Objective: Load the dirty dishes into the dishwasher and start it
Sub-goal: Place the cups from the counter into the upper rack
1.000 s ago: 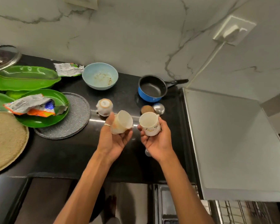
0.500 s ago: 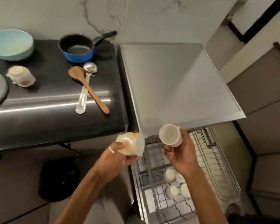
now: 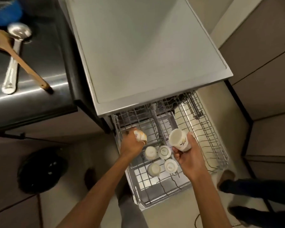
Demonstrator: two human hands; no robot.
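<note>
While left hand (image 3: 131, 145) grips stained cup (image 3: 140, 136) at rack (image 3: 161, 197) edge, right hand (image 3: 187, 160) grips white cup (image 3: 179, 141) — above open wires (image 3: 203, 130).

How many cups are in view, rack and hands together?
6. Four racked cups sit clustered in the rack; the left hand holds a fifth cup, the right hand a sixth cup. More may hide beneath the hands.
</note>
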